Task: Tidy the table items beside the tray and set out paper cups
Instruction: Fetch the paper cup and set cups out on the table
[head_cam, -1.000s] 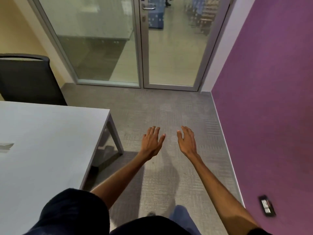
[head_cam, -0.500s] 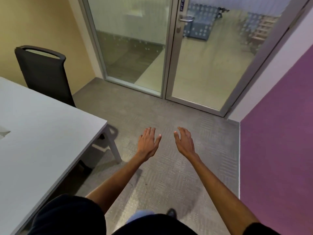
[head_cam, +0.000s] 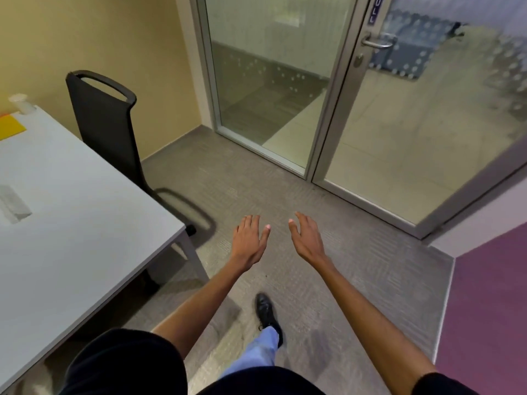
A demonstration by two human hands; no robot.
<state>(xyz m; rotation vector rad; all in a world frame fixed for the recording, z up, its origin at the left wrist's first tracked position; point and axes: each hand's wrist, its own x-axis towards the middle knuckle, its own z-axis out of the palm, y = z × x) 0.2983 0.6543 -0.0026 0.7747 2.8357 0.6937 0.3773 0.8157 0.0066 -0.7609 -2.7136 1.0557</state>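
Note:
My left hand point(head_cam: 248, 240) and my right hand point(head_cam: 307, 238) are stretched out in front of me over the grey carpet, fingers apart, holding nothing. The grey table point(head_cam: 71, 212) lies to my left. A white paper cup point(head_cam: 22, 103) stands at its far edge, beside a yellow sheet point(head_cam: 10, 126) at the left border. A pale flat insert point(head_cam: 12, 203) is set into the table top. No tray is in view.
A black chair point(head_cam: 105, 121) stands at the table's far end against the yellow wall. A glass door with a handle point(head_cam: 376, 42) is ahead. A purple wall point(head_cam: 484, 309) runs along my right. My shoe point(head_cam: 265, 310) is on the carpet.
The view has swung left: the table's far end, paper cup and yellow sheet have come into sight. My hands stay open in front. One foot has stepped forward.

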